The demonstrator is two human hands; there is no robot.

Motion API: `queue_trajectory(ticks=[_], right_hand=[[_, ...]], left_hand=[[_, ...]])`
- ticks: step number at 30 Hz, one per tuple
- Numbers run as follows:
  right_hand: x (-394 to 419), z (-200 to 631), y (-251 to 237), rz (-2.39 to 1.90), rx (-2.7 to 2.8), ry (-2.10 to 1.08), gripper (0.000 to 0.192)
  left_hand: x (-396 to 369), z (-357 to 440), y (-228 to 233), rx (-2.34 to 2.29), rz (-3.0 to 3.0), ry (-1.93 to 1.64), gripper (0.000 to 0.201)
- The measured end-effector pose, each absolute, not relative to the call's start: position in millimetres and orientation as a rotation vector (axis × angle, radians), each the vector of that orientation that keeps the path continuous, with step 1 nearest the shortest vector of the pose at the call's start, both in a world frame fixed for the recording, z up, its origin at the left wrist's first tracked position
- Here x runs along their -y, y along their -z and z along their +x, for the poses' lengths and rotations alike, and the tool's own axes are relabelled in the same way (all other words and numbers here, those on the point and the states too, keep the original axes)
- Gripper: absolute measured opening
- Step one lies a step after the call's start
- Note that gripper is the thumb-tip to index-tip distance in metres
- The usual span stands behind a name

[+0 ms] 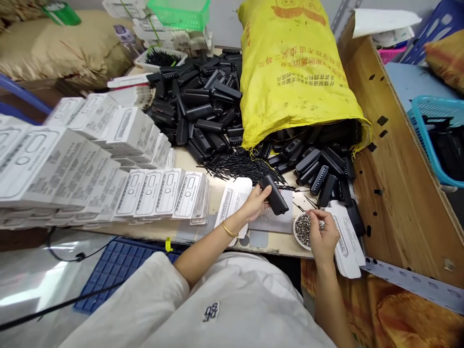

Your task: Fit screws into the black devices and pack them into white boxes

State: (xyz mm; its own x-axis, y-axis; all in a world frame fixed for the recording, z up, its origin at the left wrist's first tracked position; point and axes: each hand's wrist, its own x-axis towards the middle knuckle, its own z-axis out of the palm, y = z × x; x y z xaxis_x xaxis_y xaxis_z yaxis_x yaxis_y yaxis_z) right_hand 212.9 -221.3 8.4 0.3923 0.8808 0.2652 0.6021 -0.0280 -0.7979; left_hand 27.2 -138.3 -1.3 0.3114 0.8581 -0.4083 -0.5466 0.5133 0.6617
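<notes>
My left hand (256, 202) is wrapped around a black oblong plastic housing (274, 195), held tilted above a grey pad (286, 217). Small clear bits lie on the pad beneath that hand. At the right, a round white bowl (301, 232) is full of small silver metal pieces that look like screws. Over its right side, my right hand (325, 234) has thumb and fingers pinched together. Whatever is between those fingertips is too small to make out. Flat printed white cards (232, 205) lie beside my left wrist, and more cards (348, 241) lie just right of the bowl.
Stacked printed white cards (152, 193) fill the table's left side. A heap of black housings (199, 106) lies behind, with thin black sticks (242, 166) nearer. More housings spill from a yellow sack (297, 72). A wooden side board (391, 130) borders the right.
</notes>
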Motion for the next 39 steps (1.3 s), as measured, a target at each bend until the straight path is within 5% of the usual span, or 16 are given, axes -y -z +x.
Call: queue_trajectory(ticks=[10,16,20,23,26,29,32,39], right_hand=[[197,189,-5,-1.632,1.562,-0.471,0.019],[152,114,16,-1.321,1.995,-0.638,0.007],[117,79,34,-1.456,2.188,-0.619,0.032],[100,80,33,-1.56,2.25,-0.68,0.026],[95,95,19,-1.483,2.243,-0.732,0.018],[98,116,-3,-1.267,2.1,-0.794,0.017],[103,139,-21,-1.02,1.997,-0.921,0.022],[116,160,-17,-0.87,1.571,-1.273,0.038]], left_hand=[[138,32,11,-1.244,0.933,-0.913,0.035],[182,-47,10,-1.627,1.486,-0.831,0.063],[188,-80,30,-1.816,1.602,-0.591,0.079],[181,-83,31,-1.809,1.594,-0.557,0.091],[172,-78,14,-1.706,1.497,-0.743,0.092],[167,-71,-8,-1.35,1.178,-0.983,0.072],[168,-59,-17,-0.818,0.757,-0.81,0.05],[177,-31,-7,-0.563,0.409,-0.704,0.051]])
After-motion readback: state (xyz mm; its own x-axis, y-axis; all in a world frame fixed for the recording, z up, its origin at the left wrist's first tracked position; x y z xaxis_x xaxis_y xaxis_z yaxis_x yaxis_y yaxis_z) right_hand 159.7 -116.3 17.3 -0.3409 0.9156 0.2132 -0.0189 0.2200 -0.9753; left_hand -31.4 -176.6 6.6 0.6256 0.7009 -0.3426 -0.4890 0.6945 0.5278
